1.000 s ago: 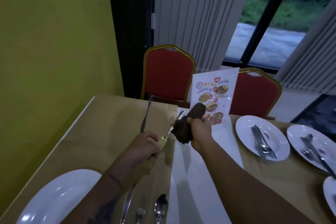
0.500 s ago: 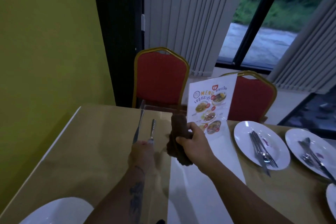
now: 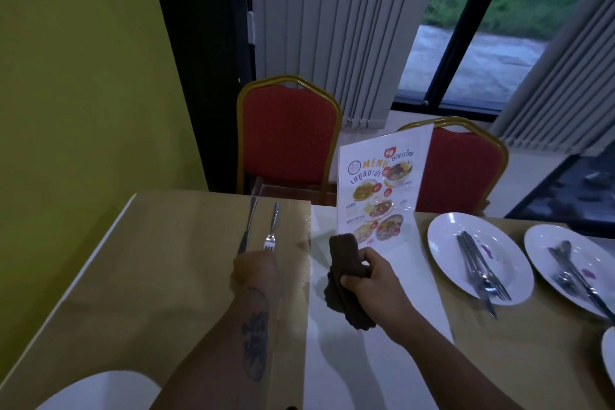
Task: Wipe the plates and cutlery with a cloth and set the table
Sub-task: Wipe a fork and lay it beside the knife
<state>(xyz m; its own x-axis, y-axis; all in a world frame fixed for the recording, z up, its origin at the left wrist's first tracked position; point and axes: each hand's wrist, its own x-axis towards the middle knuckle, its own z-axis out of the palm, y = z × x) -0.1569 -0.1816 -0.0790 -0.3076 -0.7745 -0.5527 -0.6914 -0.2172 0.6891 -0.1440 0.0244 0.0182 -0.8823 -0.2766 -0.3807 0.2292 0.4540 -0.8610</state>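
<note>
Fork (image 3: 273, 226) and knife (image 3: 248, 226) lie side by side on the tan surface (image 3: 166, 260), handles pointing away toward the red chair (image 3: 288, 136). This looks like a place setting laid out for whoever sits there. The two pieces are close but not touching, the knife slightly angled.

The left grip (image 3: 254, 268) rests at the near end of the fork, right at the tines. Its fingers are hidden under the back of the hand, so I cannot tell whether it is pinching the fork or has let go. My guess is it is squaring the fork up next to the knife.

The right grip (image 3: 372, 283) is clenched around a bunched brown cloth (image 3: 344, 255), held just above the white strip (image 3: 332, 369) that runs down the middle. Holding it there keeps it ready for the next piece to wipe.

A menu card (image 3: 382, 190) stands upright beyond the cloth. To the right, a white plate (image 3: 442, 243) carries a pile of cutlery (image 3: 479, 273) and a purple smear, and a second plate (image 3: 585, 243) beside it holds more cutlery and another smear. These probably still need wiping. Another plate (image 3: 100, 393) sits at the near left edge.
</note>
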